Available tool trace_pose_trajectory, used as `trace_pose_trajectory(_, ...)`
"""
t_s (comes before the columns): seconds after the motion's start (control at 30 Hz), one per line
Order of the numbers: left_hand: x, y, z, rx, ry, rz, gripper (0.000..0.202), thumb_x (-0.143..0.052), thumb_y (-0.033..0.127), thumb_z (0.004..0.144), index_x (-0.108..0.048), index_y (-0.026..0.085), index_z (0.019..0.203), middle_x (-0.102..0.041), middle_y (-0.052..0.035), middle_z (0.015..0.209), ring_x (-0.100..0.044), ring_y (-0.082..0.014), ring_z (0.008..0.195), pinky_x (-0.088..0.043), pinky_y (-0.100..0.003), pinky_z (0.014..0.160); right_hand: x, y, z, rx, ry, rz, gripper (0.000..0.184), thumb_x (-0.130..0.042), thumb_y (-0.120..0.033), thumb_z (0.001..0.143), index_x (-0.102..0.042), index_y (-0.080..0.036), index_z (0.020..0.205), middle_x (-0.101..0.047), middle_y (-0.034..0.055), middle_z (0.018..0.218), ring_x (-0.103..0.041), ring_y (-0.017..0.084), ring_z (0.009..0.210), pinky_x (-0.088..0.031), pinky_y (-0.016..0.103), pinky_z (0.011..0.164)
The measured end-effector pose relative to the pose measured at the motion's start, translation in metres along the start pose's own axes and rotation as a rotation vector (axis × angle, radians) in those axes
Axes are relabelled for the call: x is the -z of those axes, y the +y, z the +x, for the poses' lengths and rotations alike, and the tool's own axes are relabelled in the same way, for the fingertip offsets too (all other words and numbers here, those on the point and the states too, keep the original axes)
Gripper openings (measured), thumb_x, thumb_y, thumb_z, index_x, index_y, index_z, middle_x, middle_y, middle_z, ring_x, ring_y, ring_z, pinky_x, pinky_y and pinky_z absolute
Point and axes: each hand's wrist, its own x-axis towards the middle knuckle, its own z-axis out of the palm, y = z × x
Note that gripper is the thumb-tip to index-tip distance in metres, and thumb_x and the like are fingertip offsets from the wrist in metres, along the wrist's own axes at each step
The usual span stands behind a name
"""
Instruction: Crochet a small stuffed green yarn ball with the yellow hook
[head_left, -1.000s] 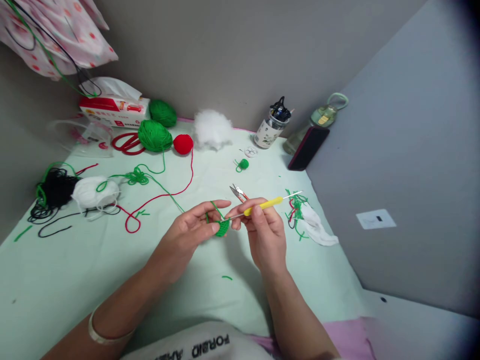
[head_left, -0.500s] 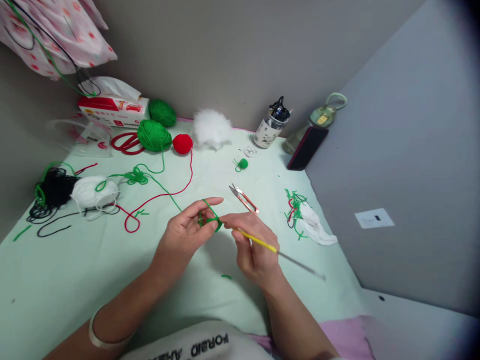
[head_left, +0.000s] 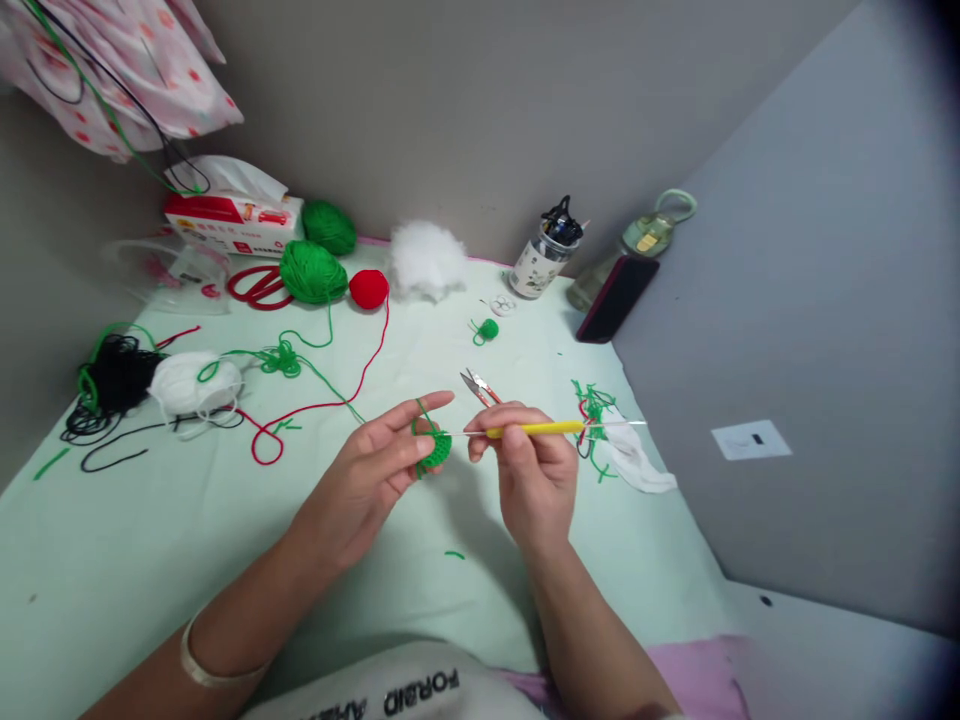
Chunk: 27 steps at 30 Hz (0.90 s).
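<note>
- Left hand [head_left: 367,462]: the thumb and fingers pinch a small green crocheted piece [head_left: 438,454]; the index finger is stretched out with a loop of green yarn [head_left: 335,387] over it.
- Right hand [head_left: 537,482]: the fingers are closed around the yellow handle of a crochet hook [head_left: 536,429], held nearly level.
- The crocheted piece is between the two hands, above the middle of the worktop [head_left: 390,605]. The hook's thin end reaches its upper edge; whether the tip sits inside a stitch is too small to tell.
- From the left hand, the yarn runs back to a loose green tangle [head_left: 280,358] on the worktop.
- Thread snips [head_left: 472,384] lie just beyond the right hand, partly hidden by it.
- Farther back are a small green ball [head_left: 489,329], a red yarn ball [head_left: 369,290] and white stuffing [head_left: 427,260].
- To the right, green scraps [head_left: 596,403] lie against a white cloth [head_left: 639,462].
</note>
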Motion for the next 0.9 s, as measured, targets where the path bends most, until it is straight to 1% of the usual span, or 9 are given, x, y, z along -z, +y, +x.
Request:
trace_pose_trajectory(0.13, -0.003, -0.005, -0.001, -0.083, 0.017, 0.095, 0.041, -0.078, 0.025, 0.082, -0.073, 0.025, 0.122, -0.069, -0.0005, 0.093, -0.061, -0.0141, 0.09, -0.045, -0.026, 0.087, -0.004, 0.003, 0.0, 0.021, -0.066, -0.067, 0.021, -0.059, -0.02, 0.099, -0.077, -0.028, 0.105, -0.076, 0.0052, 0.096, -0.069, 0.02, 0.087, -0.057, 0.035, 0.071)
trace_pose_trajectory(0.23, -0.005, -0.01, -0.001, -0.149, 0.074, 0.116, 0.047, -0.08, 0.025, 0.081, -0.07, 0.027, 0.126, -0.068, 0.0012, 0.089, -0.061, -0.014, 0.092, -0.044, -0.026, 0.091, -0.005, 0.005, -0.006, 0.138, -0.09, -0.242, 0.031, -0.058, -0.013, 0.097, -0.074, -0.032, 0.116, -0.076, 0.0053, 0.101, -0.069, 0.02, 0.089, -0.059, 0.037, 0.075)
trace_pose_trajectory(0.33, -0.005, -0.011, 0.0, -0.067, 0.055, 0.008, 0.044, -0.079, 0.026, 0.082, -0.071, 0.025, 0.125, -0.068, 0.0009, 0.086, -0.061, -0.0138, 0.088, -0.046, -0.027, 0.088, -0.003, 0.008, -0.01, 0.376, -0.137, -0.507, 0.04, -0.061, -0.01, 0.093, -0.072, -0.034, 0.124, -0.075, 0.0073, 0.112, -0.07, 0.021, 0.094, -0.06, 0.038, 0.076)
trace_pose_trajectory(0.4, -0.004, -0.01, 0.002, 0.019, 0.0, -0.084, 0.036, -0.078, 0.027, 0.082, -0.075, 0.022, 0.118, -0.07, -0.002, 0.09, -0.062, -0.0147, 0.089, -0.048, -0.027, 0.085, -0.001, 0.008, -0.01, 0.432, -0.141, -0.548, 0.04, -0.062, -0.011, 0.093, -0.071, -0.033, 0.124, -0.076, 0.0073, 0.112, -0.071, 0.022, 0.093, -0.061, 0.038, 0.075)
trace_pose_trajectory(0.5, 0.0, -0.007, 0.004, 0.04, 0.004, -0.142, 0.03, -0.077, 0.024, 0.081, -0.078, 0.017, 0.11, -0.069, -0.0037, 0.093, -0.059, -0.0129, 0.082, -0.049, -0.025, 0.079, 0.001, 0.003, -0.006, 0.246, -0.045, -0.349, 0.028, -0.059, -0.016, 0.096, -0.075, -0.03, 0.114, -0.077, 0.0062, 0.097, -0.07, 0.021, 0.082, -0.059, 0.038, 0.07)
trace_pose_trajectory(0.6, 0.0, -0.005, 0.002, -0.017, 0.053, -0.058, 0.031, -0.077, 0.022, 0.082, -0.078, 0.021, 0.113, -0.067, -0.0006, 0.087, -0.058, -0.0113, 0.079, -0.047, -0.024, 0.079, 0.0, -0.001, -0.001, 0.013, 0.029, -0.064, 0.019, -0.057, -0.026, 0.099, -0.077, -0.026, 0.099, -0.074, 0.0052, 0.087, -0.064, 0.017, 0.066, -0.055, 0.034, 0.06)
trace_pose_trajectory(0.67, -0.002, -0.006, 0.001, -0.053, 0.031, 0.04, 0.034, -0.077, 0.023, 0.082, -0.076, 0.025, 0.116, -0.07, -0.0008, 0.092, -0.061, -0.0139, 0.088, -0.046, -0.025, 0.086, -0.002, -0.002, 0.0, -0.034, -0.022, -0.003, 0.018, -0.06, -0.028, 0.098, -0.078, -0.026, 0.098, -0.074, 0.0052, 0.088, -0.066, 0.018, 0.074, -0.055, 0.034, 0.065)
trace_pose_trajectory(0.77, -0.004, -0.007, -0.001, -0.074, -0.016, 0.143, 0.034, -0.073, 0.029, 0.087, -0.074, 0.027, 0.121, -0.074, -0.0038, 0.109, -0.061, -0.0204, 0.109, -0.042, -0.031, 0.1, -0.003, 0.001, 0.001, -0.043, -0.064, -0.052, 0.015, -0.064, -0.027, 0.096, -0.079, -0.027, 0.099, -0.076, 0.0047, 0.092, -0.068, 0.02, 0.089, -0.055, 0.036, 0.075)
trace_pose_trajectory(0.9, 0.001, -0.006, -0.002, -0.044, -0.066, 0.187, 0.039, -0.068, 0.032, 0.091, -0.069, 0.027, 0.129, -0.072, -0.0046, 0.108, -0.062, -0.0215, 0.105, -0.041, -0.034, 0.101, 0.0, 0.004, 0.002, -0.204, -0.002, 0.116, 0.018, -0.062, -0.035, 0.097, -0.075, -0.024, 0.094, -0.076, 0.0042, 0.09, -0.065, 0.015, 0.07, -0.053, 0.031, 0.064)
